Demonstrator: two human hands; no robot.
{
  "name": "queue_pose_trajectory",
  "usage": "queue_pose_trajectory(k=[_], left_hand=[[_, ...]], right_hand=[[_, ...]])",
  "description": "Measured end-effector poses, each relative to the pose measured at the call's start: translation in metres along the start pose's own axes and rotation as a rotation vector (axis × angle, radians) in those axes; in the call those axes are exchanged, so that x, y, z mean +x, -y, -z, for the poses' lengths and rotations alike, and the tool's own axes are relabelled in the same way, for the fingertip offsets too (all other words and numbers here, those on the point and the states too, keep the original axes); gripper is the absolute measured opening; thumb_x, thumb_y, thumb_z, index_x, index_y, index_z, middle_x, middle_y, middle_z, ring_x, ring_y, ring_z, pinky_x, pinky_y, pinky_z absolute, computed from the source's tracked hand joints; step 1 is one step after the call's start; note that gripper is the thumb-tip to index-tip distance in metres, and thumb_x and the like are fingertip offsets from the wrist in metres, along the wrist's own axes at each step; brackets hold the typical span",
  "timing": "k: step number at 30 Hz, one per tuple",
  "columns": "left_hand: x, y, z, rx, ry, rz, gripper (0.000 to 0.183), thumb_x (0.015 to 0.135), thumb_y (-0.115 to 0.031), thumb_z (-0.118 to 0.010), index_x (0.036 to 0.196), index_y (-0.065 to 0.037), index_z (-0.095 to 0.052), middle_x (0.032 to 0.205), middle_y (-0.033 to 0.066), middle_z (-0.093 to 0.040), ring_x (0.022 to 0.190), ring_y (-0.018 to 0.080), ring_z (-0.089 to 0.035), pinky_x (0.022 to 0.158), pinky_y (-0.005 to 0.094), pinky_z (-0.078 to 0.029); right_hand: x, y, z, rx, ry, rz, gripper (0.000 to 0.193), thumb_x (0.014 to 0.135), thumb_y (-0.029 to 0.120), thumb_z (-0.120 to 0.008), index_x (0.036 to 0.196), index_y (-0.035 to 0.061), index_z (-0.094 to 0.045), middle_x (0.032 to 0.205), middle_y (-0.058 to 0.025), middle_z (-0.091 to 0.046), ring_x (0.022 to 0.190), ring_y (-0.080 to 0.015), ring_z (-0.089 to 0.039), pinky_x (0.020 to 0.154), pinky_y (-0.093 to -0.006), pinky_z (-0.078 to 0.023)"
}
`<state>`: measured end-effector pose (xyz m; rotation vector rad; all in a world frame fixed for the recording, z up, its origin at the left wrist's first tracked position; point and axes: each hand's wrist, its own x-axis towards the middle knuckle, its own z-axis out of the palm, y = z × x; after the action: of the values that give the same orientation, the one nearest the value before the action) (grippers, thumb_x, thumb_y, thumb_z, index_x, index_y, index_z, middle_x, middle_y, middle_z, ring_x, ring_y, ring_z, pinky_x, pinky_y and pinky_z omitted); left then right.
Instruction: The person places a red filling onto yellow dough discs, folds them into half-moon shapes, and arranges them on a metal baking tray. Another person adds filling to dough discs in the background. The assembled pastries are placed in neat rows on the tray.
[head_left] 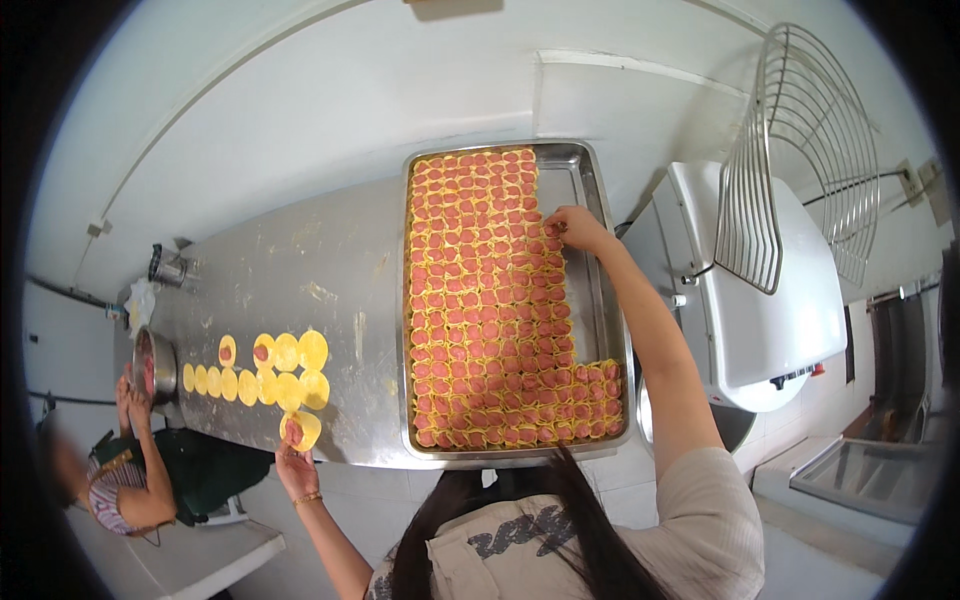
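Near the table's front edge, my left hand (296, 472) is closed on a round yellow dumpling wrapper (311, 424) with a lump of pink meat filling on it. My right hand (580, 229) reaches into a large metal tray (590, 290), its fingertips pinched at a small open-topped dumpling (551, 230) at the right edge of the rows. Tight rows of yellow-skinned dumplings with pink meat tops (485, 300) cover most of this tray. Left of it, several flat wrappers (286, 388) lie overlapping on the steel table; two others carry dabs of meat, one being a wrapper (263, 350) in the back row.
At the table's left end, a co-worker (140, 470) has both hands at a metal bowl of meat (160, 365). A metal container (172, 266) stands behind it. To the right are a white machine (770, 290) and a curved wire rack (755, 200). Walls border the table's far side.
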<state>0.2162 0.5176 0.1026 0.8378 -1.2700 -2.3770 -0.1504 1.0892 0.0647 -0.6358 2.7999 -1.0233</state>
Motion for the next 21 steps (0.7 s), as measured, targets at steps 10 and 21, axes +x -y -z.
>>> queue_pose_trajectory(k=[10,21], left_hand=[[-0.014,0.018,0.030,-0.020,-0.071,0.017,0.030,0.093,-0.023,-0.041,0.109,-0.002,-0.054,0.114,0.0070,-0.058,0.103,0.0198,-0.058,0.086,0.0317,-0.049],[-0.019,0.033,0.012,-0.041,-0.071,0.099,0.029,0.091,-0.017,-0.043,0.110,0.003,-0.050,0.110,0.0104,-0.058,0.098,0.0206,-0.061,0.083,0.0300,-0.053]], right_hand=[[-0.003,0.004,-0.006,0.117,-0.088,-0.042,0.026,0.065,-0.007,-0.054,0.085,0.0030,-0.066,0.074,-0.0127,-0.063,0.070,-0.0249,-0.058,0.066,-0.0315,-0.045],[-0.005,0.000,-0.006,-0.028,-0.023,-0.087,0.035,0.071,-0.004,-0.054,0.103,0.0022,-0.064,0.089,-0.0124,-0.067,0.079,-0.0208,-0.063,0.072,-0.0292,-0.049]])
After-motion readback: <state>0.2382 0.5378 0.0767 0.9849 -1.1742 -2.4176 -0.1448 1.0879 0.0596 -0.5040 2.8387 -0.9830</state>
